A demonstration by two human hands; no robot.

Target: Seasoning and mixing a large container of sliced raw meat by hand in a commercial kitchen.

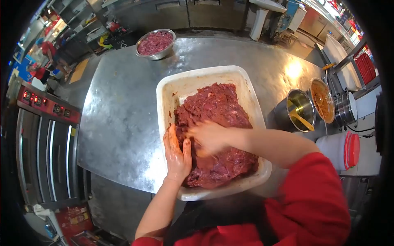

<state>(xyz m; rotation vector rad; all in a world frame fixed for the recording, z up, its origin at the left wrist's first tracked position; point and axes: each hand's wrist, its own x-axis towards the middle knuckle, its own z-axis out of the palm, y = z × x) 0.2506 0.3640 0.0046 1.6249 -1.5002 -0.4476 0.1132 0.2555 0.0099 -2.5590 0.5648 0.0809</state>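
A white plastic tub point(201, 73) stands before me, holding a large mound of dark red raw meat point(223, 107) with a wet, sauce-coated surface. At the tub's left side is my left hand point(179, 155), stained reddish, its thumb apart from the fingers and its palm turned toward the meat. My right hand point(207, 136) reaches in from the right and touches the left part of the mound. Motion blur and the meat obscure its fingertips, so its grip is unclear.
The tub rests on a metal worktable point(120, 117). A metal bowl of minced meat point(155, 43) sits at the far edge. To the right are a pot of yellow liquid point(295, 107) with a yellow-handled utensil, a container of orange-brown sauce point(326, 98) and a red-lidded bucket point(334, 150). An oven point(49, 147) stands left.
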